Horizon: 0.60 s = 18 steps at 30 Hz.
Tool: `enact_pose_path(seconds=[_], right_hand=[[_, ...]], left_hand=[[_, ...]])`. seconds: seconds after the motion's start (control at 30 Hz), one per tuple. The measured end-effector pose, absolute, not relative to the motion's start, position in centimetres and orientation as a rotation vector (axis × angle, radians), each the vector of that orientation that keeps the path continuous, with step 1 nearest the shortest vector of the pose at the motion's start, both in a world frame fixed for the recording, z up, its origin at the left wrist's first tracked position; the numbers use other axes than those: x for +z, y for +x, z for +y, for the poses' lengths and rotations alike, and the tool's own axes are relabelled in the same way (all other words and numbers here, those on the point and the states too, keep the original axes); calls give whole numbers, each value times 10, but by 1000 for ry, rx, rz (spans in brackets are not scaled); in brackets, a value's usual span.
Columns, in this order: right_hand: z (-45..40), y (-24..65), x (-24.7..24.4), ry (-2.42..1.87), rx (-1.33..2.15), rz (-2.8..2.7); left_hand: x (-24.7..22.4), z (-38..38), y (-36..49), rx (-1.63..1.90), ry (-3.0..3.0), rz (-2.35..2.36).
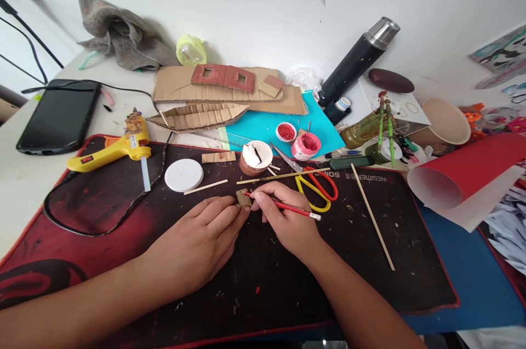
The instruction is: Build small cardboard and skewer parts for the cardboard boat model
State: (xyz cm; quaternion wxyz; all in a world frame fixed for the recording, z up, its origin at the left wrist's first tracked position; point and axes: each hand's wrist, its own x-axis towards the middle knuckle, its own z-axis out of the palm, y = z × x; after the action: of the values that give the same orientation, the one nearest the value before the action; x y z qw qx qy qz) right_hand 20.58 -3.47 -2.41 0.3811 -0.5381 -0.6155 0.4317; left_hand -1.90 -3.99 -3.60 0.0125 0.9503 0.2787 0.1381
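Observation:
A small cardboard piece lies on the black and red mat. My left hand rests on the mat with its fingers together, their tips pressing the piece's lower edge. In my right hand a red pencil is pinched, its tip touching the piece near its top. Just behind are an open brown paint jar, a thin wooden strip and a cardboard strip. Scissors with red and yellow handles lie right of my right hand.
A yellow glue gun with its cord and a white lid are at left. Behind stand a cardboard boat shape, a pink paint jar and a black thermos. A wooden stick and red paper roll lie right.

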Motion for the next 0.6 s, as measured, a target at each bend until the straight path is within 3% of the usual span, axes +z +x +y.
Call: enact_pose_path(seconds=[0.6], right_hand=[[-35,206,-23,-1404,1091,-1561]], left_hand=[[-36,-39,-18,444,2963,871]])
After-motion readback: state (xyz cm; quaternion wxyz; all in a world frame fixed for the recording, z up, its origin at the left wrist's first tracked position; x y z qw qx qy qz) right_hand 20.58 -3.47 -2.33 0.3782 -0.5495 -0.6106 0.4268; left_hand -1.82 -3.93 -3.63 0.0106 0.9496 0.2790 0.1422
